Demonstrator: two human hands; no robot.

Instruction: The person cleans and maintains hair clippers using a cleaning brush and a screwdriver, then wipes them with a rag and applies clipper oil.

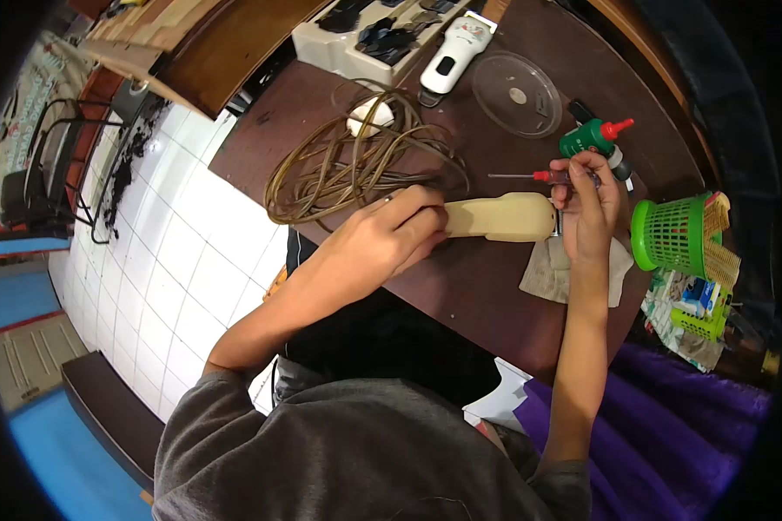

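Cream clipper (508, 217) — between hands (400, 230) (591, 208), over table (469, 291)

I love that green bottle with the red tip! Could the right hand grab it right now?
Probably yes: the green bottle is just beyond the right hand, and nothing seems to block the way. But that hand holds a screwdriver, so it may need to put that down first.

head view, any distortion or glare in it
In the head view, fisheye distortion bends the edges and corners go black; same head view, white floor tiles look bright, partly washed out; also head view, the cream casing looks fairly sharp.
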